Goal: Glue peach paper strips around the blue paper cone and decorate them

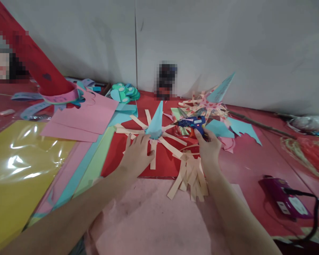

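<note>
My left hand [137, 152] lies flat with fingers spread on beige paper strips that fan out around an upright light-blue paper cone [155, 122] on a red sheet [166, 161]. My right hand [208, 143] grips the handle of a blue glue gun [192, 123], whose nozzle points left toward the cone. A loose bundle of beige paper strips [191, 175] lies just below my right wrist. Behind the glue gun sits a second paper star [211, 102] with a blue cone and patterned pink strips.
Pink sheets [82, 118], a green strip and a glossy yellow sheet [18, 166] lie at left. A red tube [29, 53] leans at far left beside curled paper rings. A purple power strip [284, 198] with black cable sits at right. Blue paper cutouts [241, 129] lie right of the gun.
</note>
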`<state>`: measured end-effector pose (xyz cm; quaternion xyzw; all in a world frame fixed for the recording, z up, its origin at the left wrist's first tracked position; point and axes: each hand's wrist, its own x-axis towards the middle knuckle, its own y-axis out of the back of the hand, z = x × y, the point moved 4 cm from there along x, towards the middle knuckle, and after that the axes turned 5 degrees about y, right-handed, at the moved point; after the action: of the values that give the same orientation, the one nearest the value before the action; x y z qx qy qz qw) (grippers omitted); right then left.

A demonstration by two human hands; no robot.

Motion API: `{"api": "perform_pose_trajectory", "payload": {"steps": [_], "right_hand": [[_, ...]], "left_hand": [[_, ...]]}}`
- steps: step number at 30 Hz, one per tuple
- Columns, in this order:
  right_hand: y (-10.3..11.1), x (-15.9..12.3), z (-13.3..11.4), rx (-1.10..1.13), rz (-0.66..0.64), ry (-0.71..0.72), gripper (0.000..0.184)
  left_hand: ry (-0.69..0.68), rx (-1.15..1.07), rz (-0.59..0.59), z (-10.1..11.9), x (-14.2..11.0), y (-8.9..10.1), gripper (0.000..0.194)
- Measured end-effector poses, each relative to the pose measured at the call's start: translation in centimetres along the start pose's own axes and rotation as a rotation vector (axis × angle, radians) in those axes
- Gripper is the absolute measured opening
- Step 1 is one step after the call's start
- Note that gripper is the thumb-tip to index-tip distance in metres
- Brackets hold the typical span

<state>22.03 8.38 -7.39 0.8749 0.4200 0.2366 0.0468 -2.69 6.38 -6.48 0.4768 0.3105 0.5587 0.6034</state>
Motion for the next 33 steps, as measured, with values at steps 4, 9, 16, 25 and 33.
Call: {"api": "perform_pose_trajectory", "payload": {"steps": [4,9,16,25,33], "right_hand": [[0.3,0.1,-0.2,-0.014,0.022,-0.012,0.048],[0.4,-0.1,-0.7,-0.011,0.025,0.044,0.044],[0.4,-0.1,-0.7,-0.012,0.026,0.041,0.044],[0.3,0.1,-0.3,-0.013,0.033,0.034,0.044],[0.4,0.1,-0.4,-0.006,0.041,0.022,0.044]], "left_hand": [[0.009,-0.011,-0.013,-0.4,0.2,0.2,0.037],[-0.01,0.025,0.008,-0.6,0.4,0.3,0.041],[-0.028,0.029,0.02,-1.3,1.1,0.0,0.037],[-0.107,-0.027,-0.022,-2.8,2.8,0.1,0.027],[-0.159,-0.032,0.046,-3.6,3.4,0.2,0.033]]}}
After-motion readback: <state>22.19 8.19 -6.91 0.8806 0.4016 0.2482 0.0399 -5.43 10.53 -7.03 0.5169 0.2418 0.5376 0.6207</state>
